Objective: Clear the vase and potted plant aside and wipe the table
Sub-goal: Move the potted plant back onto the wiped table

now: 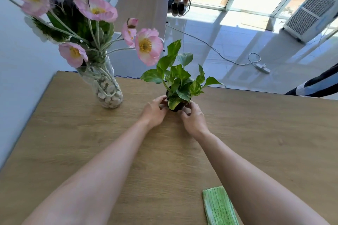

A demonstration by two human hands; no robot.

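Potted plant [178, 86] upright near worktop [73, 133] far edge, clasped between left hand [153, 110] and right hand [193, 118], vase [108, 87] toward far-left corner.

Wood grain, clear glass, glossy leaf and ribbed cloth

The tabletop [109, 142] has a light wood-grain face, matt and smooth, with no glare. On it the vase [108, 86] is clear glass with a twisted ribbed wall, shiny where light catches it, filled with smooth pale pebbles [109, 97]; its flowers [148, 46] look like soft, matt pink fabric petals. Right of the vase, the potted plant [180, 82] has glossy, waxy green leaves marbled yellow over a dark pot, finish unclear. Nearer than the plant, the green cloth [218, 206] looks soft with fine ribbing, matt. Beyond the tabletop the floor [237, 45] is polished pale tile, mirror-glossy.
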